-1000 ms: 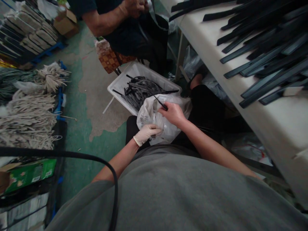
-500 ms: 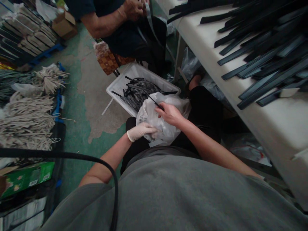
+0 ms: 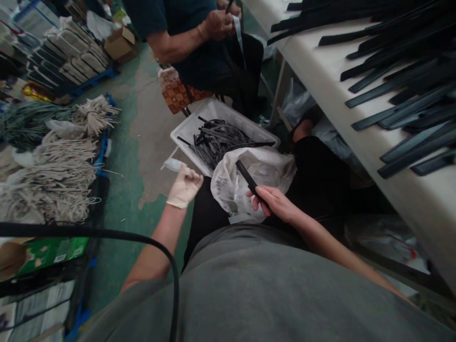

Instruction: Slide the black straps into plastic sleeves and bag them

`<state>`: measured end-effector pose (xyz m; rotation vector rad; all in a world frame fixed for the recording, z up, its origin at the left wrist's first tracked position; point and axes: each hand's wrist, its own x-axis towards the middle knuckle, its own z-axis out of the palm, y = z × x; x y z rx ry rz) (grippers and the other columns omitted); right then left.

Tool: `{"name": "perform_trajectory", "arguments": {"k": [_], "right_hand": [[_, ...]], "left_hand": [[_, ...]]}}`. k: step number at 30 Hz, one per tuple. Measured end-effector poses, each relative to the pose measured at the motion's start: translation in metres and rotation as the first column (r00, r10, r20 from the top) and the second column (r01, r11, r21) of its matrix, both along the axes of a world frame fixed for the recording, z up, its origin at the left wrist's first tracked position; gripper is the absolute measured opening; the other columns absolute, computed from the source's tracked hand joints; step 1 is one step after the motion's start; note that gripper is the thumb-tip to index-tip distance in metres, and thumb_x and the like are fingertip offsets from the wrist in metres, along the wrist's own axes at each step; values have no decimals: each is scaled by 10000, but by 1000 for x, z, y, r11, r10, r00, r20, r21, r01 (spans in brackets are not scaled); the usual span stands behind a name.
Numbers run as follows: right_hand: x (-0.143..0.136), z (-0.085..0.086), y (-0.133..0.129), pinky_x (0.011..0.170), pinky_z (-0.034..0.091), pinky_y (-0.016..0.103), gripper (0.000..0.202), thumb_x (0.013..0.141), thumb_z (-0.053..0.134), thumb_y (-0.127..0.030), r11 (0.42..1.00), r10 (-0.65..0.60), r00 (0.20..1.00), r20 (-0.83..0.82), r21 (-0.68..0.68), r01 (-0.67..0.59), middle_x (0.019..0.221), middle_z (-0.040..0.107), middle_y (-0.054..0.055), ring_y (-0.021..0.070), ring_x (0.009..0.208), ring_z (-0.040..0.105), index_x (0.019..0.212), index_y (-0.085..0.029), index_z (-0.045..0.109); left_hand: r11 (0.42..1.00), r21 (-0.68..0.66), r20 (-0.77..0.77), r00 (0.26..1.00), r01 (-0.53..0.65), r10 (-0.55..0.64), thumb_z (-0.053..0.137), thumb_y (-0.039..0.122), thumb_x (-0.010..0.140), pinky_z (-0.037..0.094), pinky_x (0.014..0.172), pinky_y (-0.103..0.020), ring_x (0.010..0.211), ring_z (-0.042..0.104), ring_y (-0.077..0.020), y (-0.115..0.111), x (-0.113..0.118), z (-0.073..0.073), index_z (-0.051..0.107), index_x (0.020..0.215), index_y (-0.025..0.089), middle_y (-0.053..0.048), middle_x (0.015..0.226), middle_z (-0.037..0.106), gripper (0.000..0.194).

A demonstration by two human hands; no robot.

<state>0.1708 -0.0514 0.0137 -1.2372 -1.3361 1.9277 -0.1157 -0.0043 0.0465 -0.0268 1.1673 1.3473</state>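
Observation:
My right hand (image 3: pixel 274 202) is closed around one end of a flat black strip (image 3: pixel 247 176), which slants up and left over my lap. Beneath it a crumpled white plastic bag (image 3: pixel 228 183) lies across my thighs, its mouth open. My left hand (image 3: pixel 184 186), in a pale thin glove, is held out left of the bag with fingers curled. A small whitish piece (image 3: pixel 173 165), seemingly thin plastic, sticks out from those fingers. Just beyond the bag stands a white plastic bin (image 3: pixel 185 127) holding many dark strips (image 3: pixel 223 135).
A co-worker's hands (image 3: pixel 221 23) hold a strip beyond the bin. Many black strips (image 3: pixel 392 90) cover the white table (image 3: pixel 356 99) on my right. At left, bundles of pale cords (image 3: pixel 67 161) lie on pallets. A black cable (image 3: pixel 142 237) crosses the lower left.
My left hand has moved left off the bag, now with a whitish piece at its fingers. My right hand has shifted right and down, the black strip showing its broad side. The view has shifted.

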Motion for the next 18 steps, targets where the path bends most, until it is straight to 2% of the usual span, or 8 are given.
{"name": "perform_trajectory", "arguments": {"k": [2,3,5,10,14,18], "right_hand": [[-1,5,-7,412,359,218,426,934,418,-525,997,77,996,33,-23,-76,637,635,6,81,391,479,951,-144,606],[-2,8,-10,416,368,217,393,935,424,-503,991,131,990,60,-26,-130,618,635,2,86,392,494,918,-152,601],[-3,14,-17,430,390,218,339,943,425,-446,974,226,963,145,-11,-227,588,637,-1,96,399,521,856,-166,596],[-9,21,-23,487,432,237,315,965,381,-360,946,276,900,339,68,-316,604,673,7,112,424,570,839,-177,605],[-13,23,-19,520,435,243,307,963,385,-339,928,298,869,395,94,-361,610,679,3,120,446,584,835,-178,613],[-16,25,-17,530,434,237,303,960,385,-337,916,328,854,403,86,-392,604,675,0,119,452,583,833,-180,610]], "left_hand": [[996,-91,88,996,22,-13,526,330,956,553,695,-284,508,592,-80,-16,28,-31,547,636,159,34,558,616,364],[994,-110,115,993,25,-12,547,325,946,550,689,-282,517,604,-86,-21,39,-42,557,645,158,32,565,618,344],[992,-119,134,991,35,-19,590,324,921,545,673,-274,540,626,-99,-28,52,-54,585,672,155,23,592,636,301],[990,-100,105,991,97,-86,652,329,878,535,672,-257,578,641,-107,-31,59,-54,612,708,150,1,641,660,250],[991,-41,42,991,126,-124,727,332,812,536,686,-270,651,662,-133,-34,62,-58,645,812,151,-17,722,693,198],[991,-55,15,993,120,-119,767,345,767,531,671,-266,663,660,-142,-35,67,-62,638,811,145,-19,707,681,242]]}}
